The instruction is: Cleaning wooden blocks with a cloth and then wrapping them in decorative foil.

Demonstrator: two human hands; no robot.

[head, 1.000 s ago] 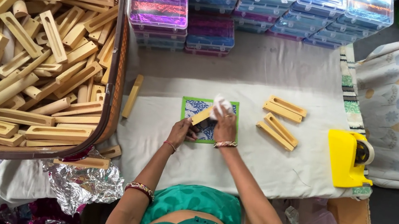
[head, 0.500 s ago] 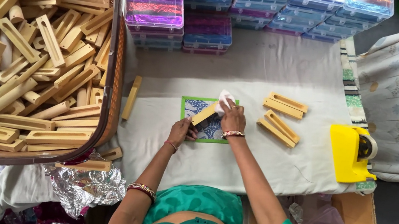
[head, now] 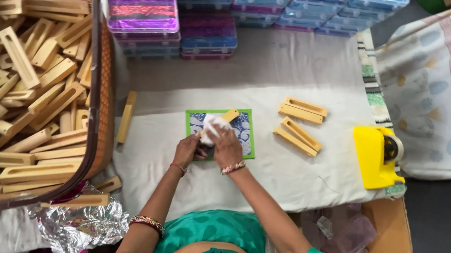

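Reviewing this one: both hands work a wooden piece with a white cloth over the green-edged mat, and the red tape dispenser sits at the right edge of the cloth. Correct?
Not quite: the tape dispenser is yellow, not red, as the head view shows. The rest stands: left hand and right hand hold the wooden piece and white cloth over the green-edged mat.

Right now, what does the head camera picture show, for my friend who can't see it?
A person's left hand and right hand rub a white cloth on a wooden piece over a green-edged mat. A basket of wooden pieces sits at left; a yellow tape dispenser at right.
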